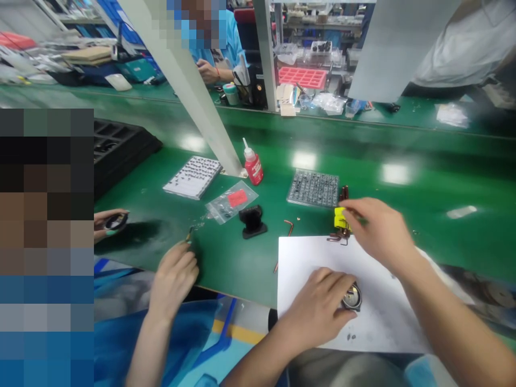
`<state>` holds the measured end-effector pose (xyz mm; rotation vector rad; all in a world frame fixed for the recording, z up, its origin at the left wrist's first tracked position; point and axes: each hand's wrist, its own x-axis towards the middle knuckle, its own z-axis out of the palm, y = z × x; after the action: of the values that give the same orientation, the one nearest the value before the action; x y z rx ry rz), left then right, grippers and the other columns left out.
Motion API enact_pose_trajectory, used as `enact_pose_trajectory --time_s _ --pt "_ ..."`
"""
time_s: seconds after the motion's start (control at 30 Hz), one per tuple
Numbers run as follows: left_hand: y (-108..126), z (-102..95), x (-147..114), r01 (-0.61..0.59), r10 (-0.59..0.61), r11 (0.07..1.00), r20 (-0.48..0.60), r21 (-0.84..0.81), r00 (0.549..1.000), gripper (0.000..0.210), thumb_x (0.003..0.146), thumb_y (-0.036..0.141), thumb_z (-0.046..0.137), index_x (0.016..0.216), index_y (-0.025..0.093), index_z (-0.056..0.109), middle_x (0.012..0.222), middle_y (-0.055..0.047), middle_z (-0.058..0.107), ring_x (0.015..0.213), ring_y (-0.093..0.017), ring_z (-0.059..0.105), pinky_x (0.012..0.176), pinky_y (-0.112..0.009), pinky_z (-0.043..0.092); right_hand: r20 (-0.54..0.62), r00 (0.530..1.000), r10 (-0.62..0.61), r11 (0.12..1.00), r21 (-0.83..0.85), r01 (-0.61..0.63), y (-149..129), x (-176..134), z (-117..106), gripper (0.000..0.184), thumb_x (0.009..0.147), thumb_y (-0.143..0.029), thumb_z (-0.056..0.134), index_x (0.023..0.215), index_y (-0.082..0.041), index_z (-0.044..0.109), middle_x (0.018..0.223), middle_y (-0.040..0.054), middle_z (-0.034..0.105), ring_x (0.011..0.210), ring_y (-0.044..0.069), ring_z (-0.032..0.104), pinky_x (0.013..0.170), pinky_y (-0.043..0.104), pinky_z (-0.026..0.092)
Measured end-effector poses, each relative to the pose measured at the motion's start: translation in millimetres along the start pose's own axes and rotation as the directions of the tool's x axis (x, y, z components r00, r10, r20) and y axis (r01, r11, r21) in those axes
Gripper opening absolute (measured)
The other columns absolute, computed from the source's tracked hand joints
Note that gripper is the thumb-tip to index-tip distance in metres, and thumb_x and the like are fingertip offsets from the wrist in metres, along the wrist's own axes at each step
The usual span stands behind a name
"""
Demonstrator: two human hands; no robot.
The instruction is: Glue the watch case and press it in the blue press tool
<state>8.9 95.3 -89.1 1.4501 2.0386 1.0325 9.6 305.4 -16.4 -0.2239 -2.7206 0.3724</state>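
My left hand [318, 309] is closed around the edge of a small round watch case [352, 297] that rests on a white paper sheet [298, 269]. Part of the case is hidden by the fingers. Beyond the paper's far edge, my right hand [381, 231] pinches at a yellow hex key holder [340, 217]. Copper-coloured hex keys [344, 193] stick out around this holder, and its right part lies behind my fingers. A few tiny dark parts [351, 337] lie on the paper near its front edge.
To the left, a co-worker's hand [175, 274] holds a thin tool. A clear parts box [313, 188], red glue bottle [253, 165], zip bag [231, 201], black stand [252, 221] and white parts tray [192, 177] stand on the green table. A slanted post [193, 102] rises behind.
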Motion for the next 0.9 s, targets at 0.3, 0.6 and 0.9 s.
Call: enact_pose_trajectory --time_s 0.3,0.6,0.9 --pt "-2 1.9 -1 -0.027 0.027 1.0 -0.006 -0.011 1.0 0.054 0.094 0.032 0.08 0.14 0.02 0.055 0.13 -0.009 0.071 0.119 -0.031 0.059 0.108 -0.045 0.049 0.345 0.938 0.018 0.989 -0.141 0.033 3 69 49 0.025 0.101 -0.018 0.058 0.11 -0.02 0.081 0.116 0.0104 0.078 0.106 0.027 0.072 0.09 0.034 0.054" --pt "-4 1.0 1 -0.045 0.044 0.999 0.035 0.014 0.998 0.048 0.095 0.034 0.077 0.135 0.018 0.055 0.127 -0.008 0.07 0.114 -0.03 0.059 0.104 -0.044 0.049 0.414 0.906 0.084 0.976 -0.219 0.01 -3 73 49 0.026 0.104 -0.021 0.054 0.115 -0.017 0.077 0.117 0.0133 0.075 0.106 0.027 0.072 0.083 0.032 0.054" --pt "-4 1.3 0 -0.07 0.07 0.997 0.027 0.031 0.997 0.044 0.097 0.032 0.075 0.134 0.018 0.055 0.127 -0.008 0.07 0.112 -0.028 0.059 0.104 -0.043 0.049 0.462 0.877 0.131 0.966 -0.257 -0.008 -4 73 50 0.02 0.108 -0.026 0.058 0.119 -0.015 0.071 0.118 0.0089 0.073 0.106 0.022 0.071 0.095 0.041 0.058"
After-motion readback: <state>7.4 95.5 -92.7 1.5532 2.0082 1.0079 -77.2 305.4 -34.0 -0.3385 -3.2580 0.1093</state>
